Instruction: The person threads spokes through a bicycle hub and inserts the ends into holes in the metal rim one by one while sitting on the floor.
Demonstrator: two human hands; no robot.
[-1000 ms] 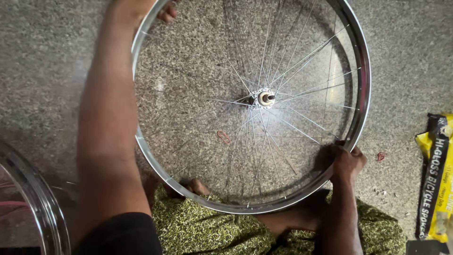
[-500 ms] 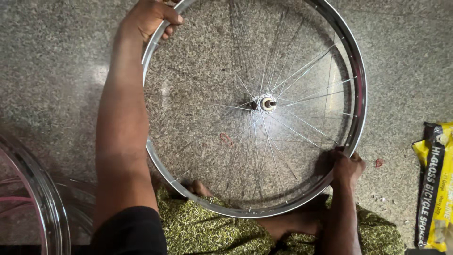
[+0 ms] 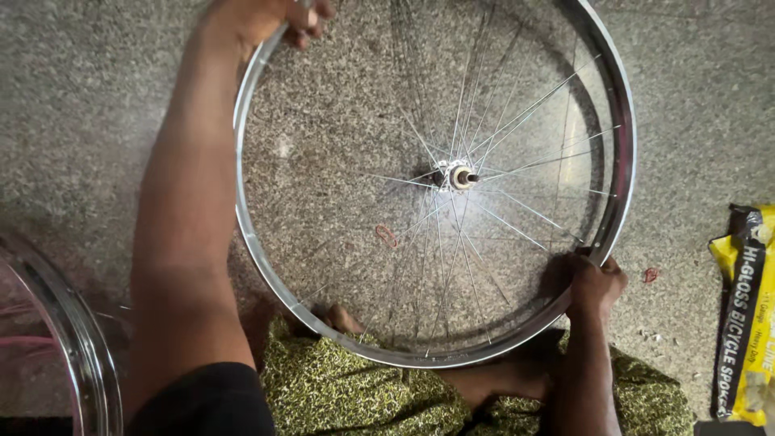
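A speckled grey stone floor [image 3: 121, 97] fills the frame. Over its centre lies a large round silver metal bicycle wheel rim [image 3: 626, 161], with thin wire spokes meeting at a small steel hub [image 3: 462, 177]. A second shiny rim [image 3: 77, 339] curves in at lower left, and a yellow-and-black glossy packet [image 3: 747, 315] lies at the right edge. The left hand [image 3: 270, 18], upper left, is closed around the rim; the right hand [image 3: 596, 284], lower right, grips its edge.
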